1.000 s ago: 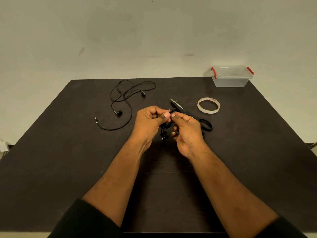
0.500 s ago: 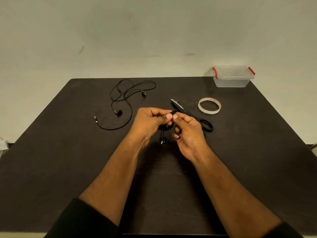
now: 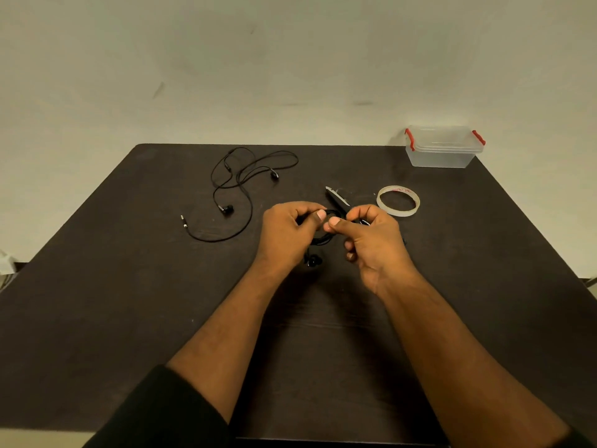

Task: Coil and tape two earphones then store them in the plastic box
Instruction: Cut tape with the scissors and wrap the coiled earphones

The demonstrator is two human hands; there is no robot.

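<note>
Coiled earphone [image 3: 323, 239] pinched by my left hand [image 3: 287, 234] and right hand [image 3: 371, 240], fingers [image 3: 336, 221] clamped on it, mid-worktop [image 3: 129, 302], scissors [image 3: 337, 198] just behind.

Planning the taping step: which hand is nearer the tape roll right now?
Right. The right hand sits just beside the tape roll, toward the person; the left hand is farther off to the roll's left, both pinching the coiled earphone.

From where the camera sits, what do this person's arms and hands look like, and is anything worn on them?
Two bare forearms reach in from the bottom edge. The left hand and right hand wear no gloves, rings or watch that show. Dark, black-looking sleeves are pushed up: the left sleeve is plain, and the right sleeve barely shows.
</note>
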